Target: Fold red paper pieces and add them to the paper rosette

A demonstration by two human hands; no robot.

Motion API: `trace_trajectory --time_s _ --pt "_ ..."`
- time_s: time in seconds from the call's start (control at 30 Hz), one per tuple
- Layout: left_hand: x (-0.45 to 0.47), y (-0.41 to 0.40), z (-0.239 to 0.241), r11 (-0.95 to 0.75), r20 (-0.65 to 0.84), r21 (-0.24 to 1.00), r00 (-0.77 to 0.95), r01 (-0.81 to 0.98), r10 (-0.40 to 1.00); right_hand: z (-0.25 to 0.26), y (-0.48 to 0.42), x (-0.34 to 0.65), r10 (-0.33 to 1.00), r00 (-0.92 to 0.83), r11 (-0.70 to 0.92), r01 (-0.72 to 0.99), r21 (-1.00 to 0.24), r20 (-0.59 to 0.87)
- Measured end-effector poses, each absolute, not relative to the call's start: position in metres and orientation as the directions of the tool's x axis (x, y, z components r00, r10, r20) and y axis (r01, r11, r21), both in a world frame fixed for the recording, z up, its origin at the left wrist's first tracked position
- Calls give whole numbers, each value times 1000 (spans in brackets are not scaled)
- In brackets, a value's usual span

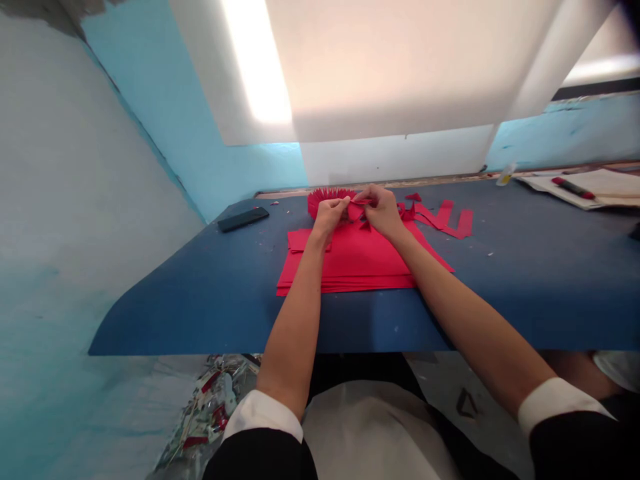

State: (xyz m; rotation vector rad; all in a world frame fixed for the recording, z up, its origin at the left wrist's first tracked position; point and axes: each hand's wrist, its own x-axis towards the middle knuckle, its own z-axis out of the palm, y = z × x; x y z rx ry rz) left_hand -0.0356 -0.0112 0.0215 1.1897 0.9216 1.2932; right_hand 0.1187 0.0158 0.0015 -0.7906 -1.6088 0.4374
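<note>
Both hands meet over a stack of red paper sheets on the blue table. My left hand is closed, its fingers pinching the left side of a small folded piece of red paper. From the other side my right hand pinches the same piece between thumb and fingers. Just behind my left hand stands a round red pleated paper form with pointed tips. A folded red strip lies on the stack's left part, beside my left wrist. Small folded red pieces sit right of my right hand.
Red paper strips lie right of the stack on the blue table. A black phone rests at the left. Farther right are a small bottle, an open notebook and a red-and-black marker. Walls close off the left and back.
</note>
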Motion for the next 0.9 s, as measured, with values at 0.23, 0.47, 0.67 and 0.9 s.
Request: trace_trajectory --time_s 0.23,0.47,0.67,0.9 --pt "-35 -2 18 -196 206 963 37 -187 978 2 22 118 808 73 574 129 -809 585" --pt "-34 4 16 -331 326 941 -73 -70 943 2 21 117 880 63 470 39 -882 472" --pt "-33 -2 19 -285 285 954 -11 -92 958 0 20 113 879 85 467 46 -883 469" --pt "-31 -6 20 -237 245 962 47 -132 968 3 18 111 860 128 493 45 -869 495"
